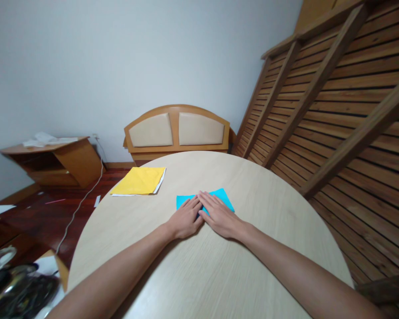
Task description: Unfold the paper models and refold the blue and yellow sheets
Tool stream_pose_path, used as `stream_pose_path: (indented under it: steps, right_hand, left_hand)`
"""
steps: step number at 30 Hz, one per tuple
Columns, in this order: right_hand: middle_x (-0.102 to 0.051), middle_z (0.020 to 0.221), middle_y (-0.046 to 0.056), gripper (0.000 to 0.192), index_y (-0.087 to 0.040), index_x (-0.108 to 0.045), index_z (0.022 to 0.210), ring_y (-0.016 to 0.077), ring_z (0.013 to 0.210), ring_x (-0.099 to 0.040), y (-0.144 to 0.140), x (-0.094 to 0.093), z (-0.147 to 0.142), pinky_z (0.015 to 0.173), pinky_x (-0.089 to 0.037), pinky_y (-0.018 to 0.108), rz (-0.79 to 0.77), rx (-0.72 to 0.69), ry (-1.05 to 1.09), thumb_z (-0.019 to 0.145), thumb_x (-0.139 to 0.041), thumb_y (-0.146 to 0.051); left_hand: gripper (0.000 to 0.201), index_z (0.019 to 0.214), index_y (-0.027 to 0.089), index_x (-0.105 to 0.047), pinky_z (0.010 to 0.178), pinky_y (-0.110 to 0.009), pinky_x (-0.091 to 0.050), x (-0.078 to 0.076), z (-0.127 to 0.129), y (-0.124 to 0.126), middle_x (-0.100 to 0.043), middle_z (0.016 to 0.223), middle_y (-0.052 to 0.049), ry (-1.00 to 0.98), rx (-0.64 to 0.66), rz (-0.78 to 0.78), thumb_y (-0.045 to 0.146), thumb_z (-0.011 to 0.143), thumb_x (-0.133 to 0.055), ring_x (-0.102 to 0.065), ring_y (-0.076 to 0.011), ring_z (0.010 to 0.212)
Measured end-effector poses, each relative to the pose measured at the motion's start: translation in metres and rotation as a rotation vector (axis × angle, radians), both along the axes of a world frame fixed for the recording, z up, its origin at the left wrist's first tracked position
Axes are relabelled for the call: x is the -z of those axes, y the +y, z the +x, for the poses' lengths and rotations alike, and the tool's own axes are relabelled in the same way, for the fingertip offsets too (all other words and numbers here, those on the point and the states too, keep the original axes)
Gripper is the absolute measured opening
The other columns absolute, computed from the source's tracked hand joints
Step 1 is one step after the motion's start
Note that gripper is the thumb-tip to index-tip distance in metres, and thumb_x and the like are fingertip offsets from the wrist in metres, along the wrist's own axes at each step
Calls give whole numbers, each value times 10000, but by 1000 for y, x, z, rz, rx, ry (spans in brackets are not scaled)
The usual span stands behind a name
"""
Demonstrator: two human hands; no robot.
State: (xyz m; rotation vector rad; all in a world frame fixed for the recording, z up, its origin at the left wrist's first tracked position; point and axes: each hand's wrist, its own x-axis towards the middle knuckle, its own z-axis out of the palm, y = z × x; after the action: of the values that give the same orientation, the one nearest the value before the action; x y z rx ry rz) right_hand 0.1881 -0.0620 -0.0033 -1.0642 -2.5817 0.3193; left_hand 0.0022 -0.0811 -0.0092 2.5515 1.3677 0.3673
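A bright blue sheet of paper (222, 196), seemingly folded, lies near the middle of the round table (252, 177). My left hand (186, 218) rests flat over its left part, fingers stretched forward. My right hand (219, 215) lies flat over the right part, its fingertips meeting those of my left. Both hands press on the paper and cover much of it, so only its corners and far edge show. To the left on the table sits a stack of yellow paper (141, 179) with white sheets under it.
A wooden headboard (174, 113) stands beyond the table's far edge. Wooden slats (319, 110) lean along the right side. At the left are a low cabinet (76, 161) with white plastic on top, a cable (73, 217) on the floor, and a cluttered box (62, 268).
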Motion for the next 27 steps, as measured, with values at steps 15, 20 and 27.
stream_pose_path:
  steps: [15, 20, 27]
  right_hand:
    - [-186, 1646, 93, 684, -209, -287, 1573, 324, 1522, -125, 35, 16, 34, 1217, -164, 559, -126, 227, -184, 999, -295, -581]
    - [-237, 1633, 124, 632, -171, -361, 1544, 339, 1519, -145, 32, 7, 39, 1214, -136, 581, -27, 328, -184, 1007, -343, -504]
    - [-304, 1618, 73, 590, -258, -360, 1543, 272, 1511, -221, 17, 2, 19, 1222, -166, 522, -32, -41, -75, 1023, -328, -536]
  left_hand:
    - [655, 1565, 109, -254, 1210, -524, -173, -2, -2, 0, -179, 1639, -155, 185, -230, -54, 472, 1020, -256, -130, -359, 1515]
    - [674, 1554, 115, -290, 1204, -530, -182, 2, -5, 1, -208, 1635, -152, 162, -294, -32, 508, 1007, -281, -161, -369, 1510]
    - [663, 1556, 173, -300, 1215, -529, -167, 0, -3, 0, -250, 1629, -112, 115, -230, -5, 522, 993, -329, -183, -323, 1515]
